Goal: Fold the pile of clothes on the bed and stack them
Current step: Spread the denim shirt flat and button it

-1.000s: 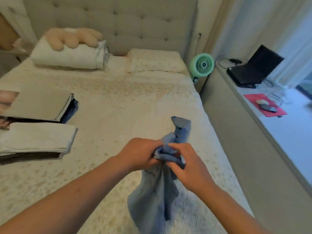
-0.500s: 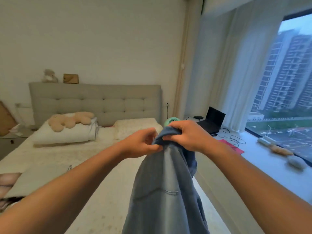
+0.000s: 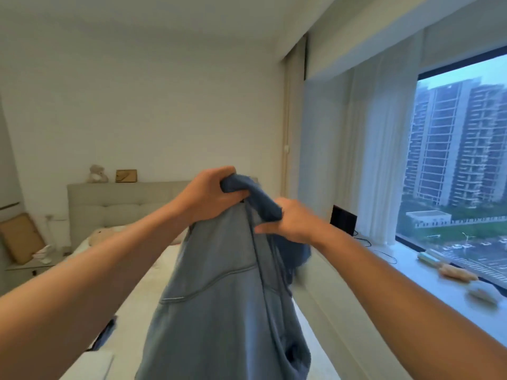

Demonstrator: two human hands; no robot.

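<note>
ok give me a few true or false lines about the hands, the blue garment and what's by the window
1. Both hands grip the blue garment at its top edge. True: the left hand and the right hand both hold it.
2. The garment lies flat on the bed. False: it is held up in the air and hangs down.
3. A laptop stands open on the window ledge. True.
4. The left hand is lower than the right. False: the left hand is the higher one.
5. The curtain covers the whole window. False: it is drawn aside and buildings show through the glass.
</note>
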